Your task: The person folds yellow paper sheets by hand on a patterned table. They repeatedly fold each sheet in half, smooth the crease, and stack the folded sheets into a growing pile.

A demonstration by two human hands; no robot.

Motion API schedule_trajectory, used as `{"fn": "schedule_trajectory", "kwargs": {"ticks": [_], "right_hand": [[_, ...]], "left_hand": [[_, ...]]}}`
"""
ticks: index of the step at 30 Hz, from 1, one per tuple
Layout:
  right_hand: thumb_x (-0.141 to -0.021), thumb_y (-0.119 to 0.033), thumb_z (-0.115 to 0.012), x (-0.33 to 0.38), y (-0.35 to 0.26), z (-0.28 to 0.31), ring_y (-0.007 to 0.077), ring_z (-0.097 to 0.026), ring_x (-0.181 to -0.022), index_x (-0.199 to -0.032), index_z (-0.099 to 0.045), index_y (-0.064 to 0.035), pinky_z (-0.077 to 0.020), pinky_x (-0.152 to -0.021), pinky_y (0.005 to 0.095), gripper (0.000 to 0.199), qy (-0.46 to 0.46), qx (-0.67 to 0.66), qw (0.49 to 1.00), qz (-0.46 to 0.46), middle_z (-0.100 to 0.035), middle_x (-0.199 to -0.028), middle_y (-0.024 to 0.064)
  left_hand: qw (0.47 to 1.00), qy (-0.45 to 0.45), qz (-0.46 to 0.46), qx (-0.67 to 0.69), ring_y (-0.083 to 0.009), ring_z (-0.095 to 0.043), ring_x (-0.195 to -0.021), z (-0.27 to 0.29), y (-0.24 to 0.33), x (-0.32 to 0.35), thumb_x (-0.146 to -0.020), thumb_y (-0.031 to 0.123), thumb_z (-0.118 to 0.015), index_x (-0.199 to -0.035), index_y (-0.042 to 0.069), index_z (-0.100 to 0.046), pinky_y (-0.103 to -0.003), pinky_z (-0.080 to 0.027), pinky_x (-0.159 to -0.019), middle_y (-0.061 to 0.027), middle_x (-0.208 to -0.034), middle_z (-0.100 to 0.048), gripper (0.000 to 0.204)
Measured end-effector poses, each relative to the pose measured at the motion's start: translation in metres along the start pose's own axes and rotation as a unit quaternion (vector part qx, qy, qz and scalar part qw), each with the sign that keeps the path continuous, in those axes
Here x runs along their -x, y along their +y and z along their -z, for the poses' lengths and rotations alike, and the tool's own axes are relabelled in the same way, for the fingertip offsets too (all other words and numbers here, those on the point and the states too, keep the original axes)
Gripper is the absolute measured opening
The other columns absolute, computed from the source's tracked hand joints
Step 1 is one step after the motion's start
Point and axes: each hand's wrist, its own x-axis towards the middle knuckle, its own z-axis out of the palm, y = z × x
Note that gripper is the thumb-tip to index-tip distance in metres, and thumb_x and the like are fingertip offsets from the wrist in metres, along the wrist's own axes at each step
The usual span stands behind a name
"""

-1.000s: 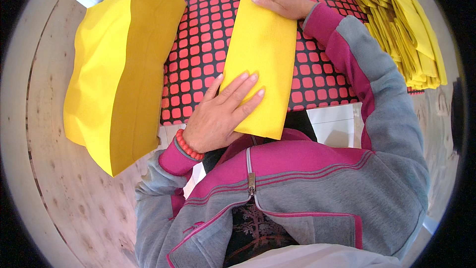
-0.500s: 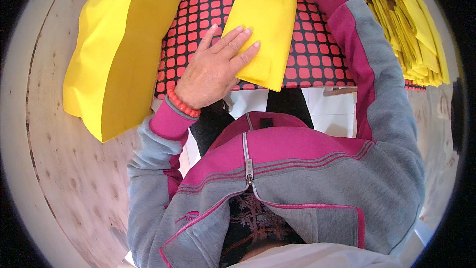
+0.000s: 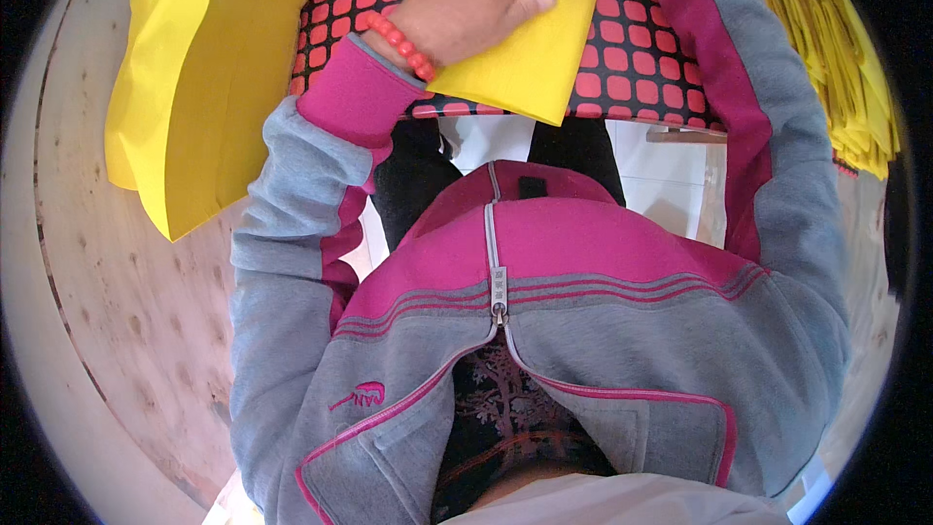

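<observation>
A folded piece of yellow cloth [image 3: 530, 63] lies on the table, its near end close to the table's front edge. My left hand [image 3: 476, 0] rests flat on top of it with fingers apart, a red bead bracelet at the wrist. Some of its fingertips run out at the upper edge of the picture. My right forearm reaches up along the right side, and the hand itself is cut off beyond the upper edge. The cloth's far end is also out of view.
A large yellow cloth [image 3: 209, 68] hangs over the table's left side. At the far right stands a pile of folded yellow cloths [image 3: 841, 58]. The table's cover [image 3: 637, 58] has red squares on black. A wooden board surface [image 3: 126, 331] lies to the left.
My left hand has slid forward along the cloth, away from me. My right hand has gone out of view at the top. The whole view has shifted, so the table sits higher.
</observation>
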Motion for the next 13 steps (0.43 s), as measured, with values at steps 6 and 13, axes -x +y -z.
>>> {"fn": "schedule_trajectory", "kwargs": {"ticks": [6, 13], "right_hand": [[-0.107, -0.036, -0.044, -0.005, 0.015, 0.003, 0.0356, -0.041, -0.141, -0.145, -0.049, -0.0026, -0.0285, -0.119, 0.0438, 0.051, 0.023, -0.001, 1.000, 0.005, -0.046, -0.152, 0.0213], [-0.106, -0.041, -0.044, -0.003, 0.067, -0.003, 0.0321, -0.039, -0.144, -0.148, -0.046, -0.0028, -0.0269, -0.120, 0.0421, 0.056, 0.014, 0.080, 0.994, -0.076, -0.041, -0.156, 0.0195]], "left_hand": [[0.999, -0.030, 0.003, 0.034, -0.0381, -0.031, -0.148, 0.006, 0.018, 0.038, -0.103, 0.040, -0.049, -0.153, 0.007, -0.039, -0.051, -0.023, -0.119, -0.0215, -0.160, -0.031, 0.061], [0.995, -0.083, 0.044, 0.021, -0.0382, -0.031, -0.148, 0.025, 0.055, 0.094, -0.081, 0.041, -0.076, -0.156, 0.018, -0.035, -0.055, -0.023, -0.119, -0.0176, -0.162, -0.029, 0.088]]}}
